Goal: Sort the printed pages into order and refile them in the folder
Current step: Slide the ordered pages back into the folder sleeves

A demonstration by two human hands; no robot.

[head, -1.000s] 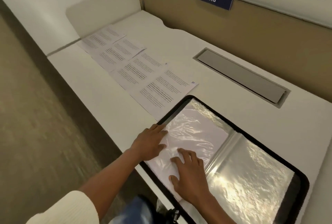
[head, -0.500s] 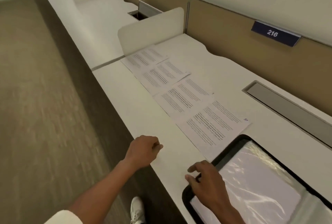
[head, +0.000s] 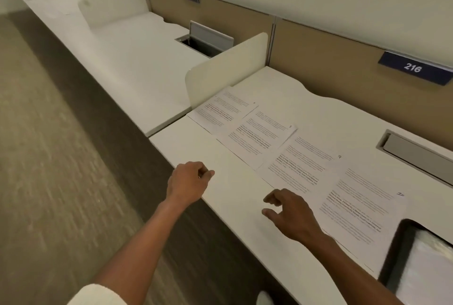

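Desk (head: 191,143), running from upper left to lower right. Its front edge drops to carpet on the left, and a bare strip lies between that edge and the paper. An upright divider (head: 228,69) closes the far end. Four printed pages (head: 294,165) lie in an overlapping diagonal row from centre to lower right. The folder (head: 402,243) sits at the lower right corner against the last page. Your left hand (head: 187,183) is curled in a fist over the front edge, holding nothing. Your right hand (head: 291,216), thumb and forefinger parted, is over the bare strip near the pages.
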